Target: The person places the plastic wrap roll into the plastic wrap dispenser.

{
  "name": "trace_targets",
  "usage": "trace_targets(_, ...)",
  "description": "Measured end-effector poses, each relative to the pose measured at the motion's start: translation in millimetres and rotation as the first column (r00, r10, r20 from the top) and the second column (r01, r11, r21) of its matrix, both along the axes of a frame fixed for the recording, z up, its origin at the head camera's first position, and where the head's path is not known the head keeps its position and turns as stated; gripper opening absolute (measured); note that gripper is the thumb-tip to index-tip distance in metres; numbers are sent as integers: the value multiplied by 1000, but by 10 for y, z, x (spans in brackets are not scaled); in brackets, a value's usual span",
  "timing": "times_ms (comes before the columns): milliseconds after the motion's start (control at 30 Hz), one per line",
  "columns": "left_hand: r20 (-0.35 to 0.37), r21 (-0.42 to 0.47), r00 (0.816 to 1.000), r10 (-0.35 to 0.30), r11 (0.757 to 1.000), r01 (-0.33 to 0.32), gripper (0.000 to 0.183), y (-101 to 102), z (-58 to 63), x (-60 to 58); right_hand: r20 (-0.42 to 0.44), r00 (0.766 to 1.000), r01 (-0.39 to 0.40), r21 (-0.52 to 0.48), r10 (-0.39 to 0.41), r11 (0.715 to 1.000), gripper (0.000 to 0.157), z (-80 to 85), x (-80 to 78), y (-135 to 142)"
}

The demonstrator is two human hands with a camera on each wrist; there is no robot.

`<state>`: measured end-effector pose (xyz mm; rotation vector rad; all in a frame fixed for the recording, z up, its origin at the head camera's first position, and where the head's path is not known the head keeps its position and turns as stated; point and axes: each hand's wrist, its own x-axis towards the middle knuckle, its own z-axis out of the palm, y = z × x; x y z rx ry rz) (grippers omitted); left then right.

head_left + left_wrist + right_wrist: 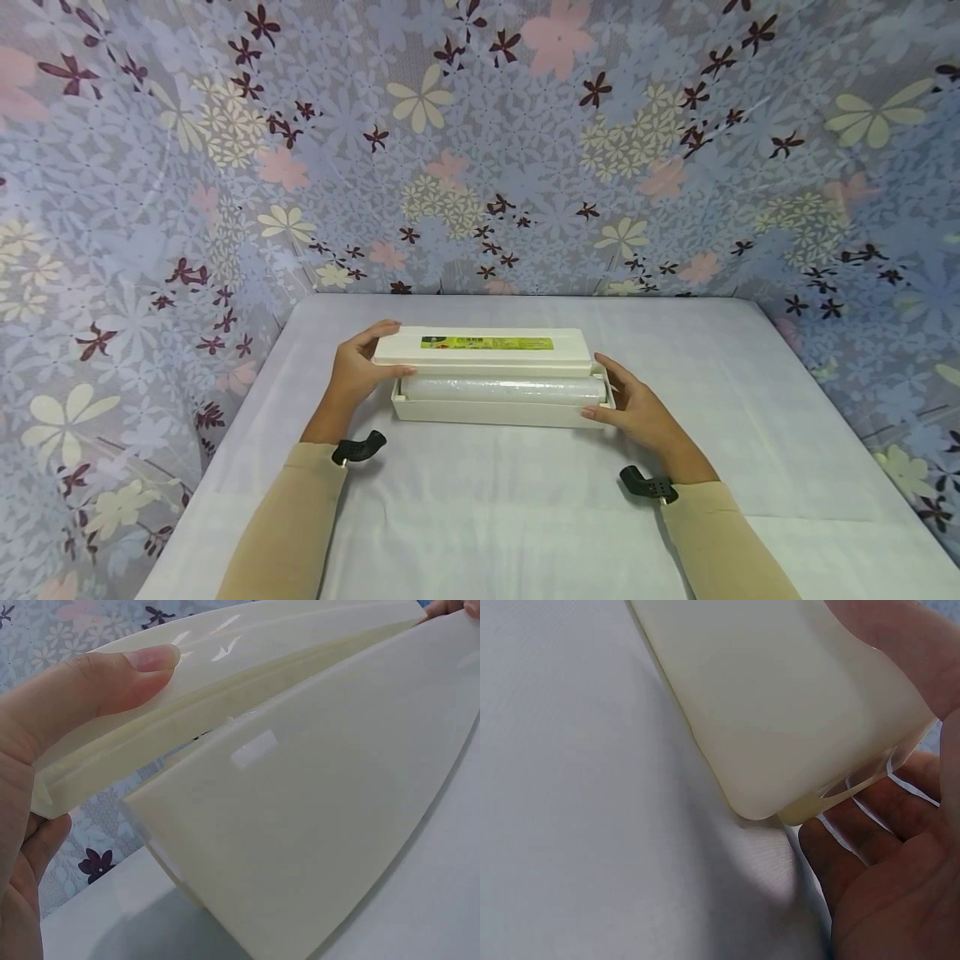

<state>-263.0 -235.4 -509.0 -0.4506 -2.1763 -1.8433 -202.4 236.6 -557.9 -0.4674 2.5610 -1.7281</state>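
Note:
A long white cling film box sits at the middle of the table, its lid raised off the base. My left hand grips the left end of the lid, thumb on the near side and fingers behind. The lid bears a yellow-green label. Below it, a roll of cling film lies inside the box base. At the base's right end, my right hand holds it between thumb and fingers. In the left wrist view, a gap separates the lid from the base.
A white cloth covers the table. Floral-patterned fabric hangs behind and at both sides. A black wrist mount is on the left wrist and a matching mount on the right.

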Motion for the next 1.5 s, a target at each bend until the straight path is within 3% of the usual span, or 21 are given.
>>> trace_targets(267, -18, 38, 1000, -10, 999, 11, 79, -34, -108, -42, -9, 1000, 9, 13, -9, 1000, 110, -21, -12, 14)
trace_targets(867, -81, 65, 996, -25, 997, 30, 76, -41, -135, -17, -7, 1000, 14, 11, -14, 1000, 110, -40, -21, 17)
trace_targets(1500, -67, 63, 998, -14, 998, 19, 76, 9, -161, 40, -36, 999, 7, -58, -10, 998, 116, -21, 6, -13)
